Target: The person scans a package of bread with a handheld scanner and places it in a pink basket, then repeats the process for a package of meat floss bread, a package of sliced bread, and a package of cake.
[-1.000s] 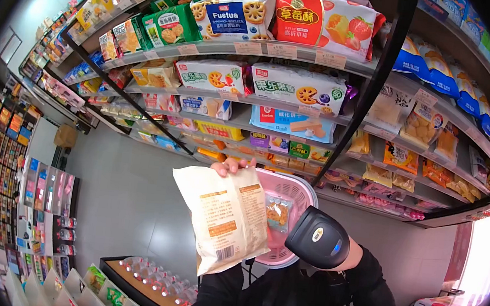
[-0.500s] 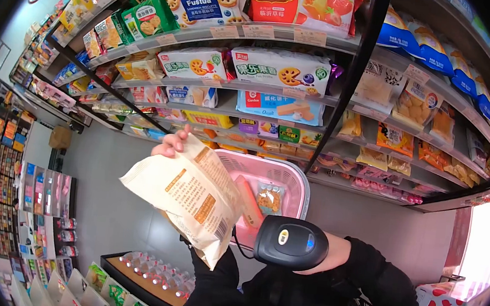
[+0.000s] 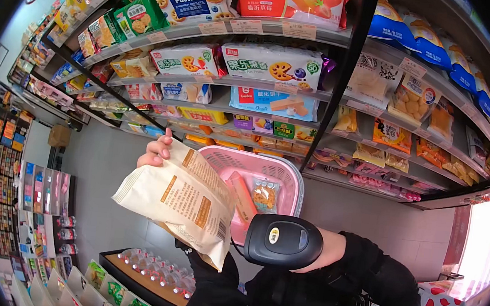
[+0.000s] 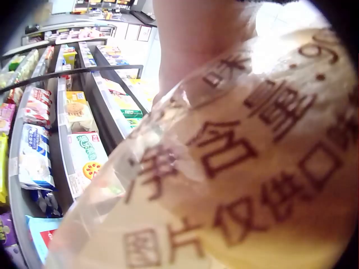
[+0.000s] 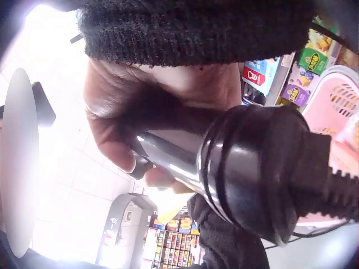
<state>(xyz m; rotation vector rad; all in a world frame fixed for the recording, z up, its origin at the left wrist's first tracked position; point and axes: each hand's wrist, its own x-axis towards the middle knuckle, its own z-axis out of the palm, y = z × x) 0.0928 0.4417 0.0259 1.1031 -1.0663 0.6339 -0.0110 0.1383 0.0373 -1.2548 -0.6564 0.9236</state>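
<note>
My left hand [image 3: 156, 151] grips the top edge of a beige food bag [image 3: 184, 197], fingers bent over it. The bag hangs tilted, with brown print and a barcode near its lower right corner. Close up in the left wrist view, the bag's clear film [image 4: 224, 168] with dark lettering covers most of the picture. My right hand [image 5: 132, 92] is wrapped around the handle of a black barcode scanner [image 5: 247, 162]. In the head view the scanner [image 3: 283, 242] hides that hand, and its head stands just right of the bag's lower corner.
Beyond my hands stands a pink basket [image 3: 296, 187] holding a long pinkish pack [image 3: 242, 197] and a clear snack bag [image 3: 264, 195]. Stocked shelves [image 3: 263, 90] curve across the front. Bottled drinks [image 3: 160, 271] stand on a low display at lower left.
The beige bag has moved left and tilted, uncovering the pinkish pack in the basket. The scanner has shifted left and swung from a slant to nearly level. The head view has turned somewhat.
</note>
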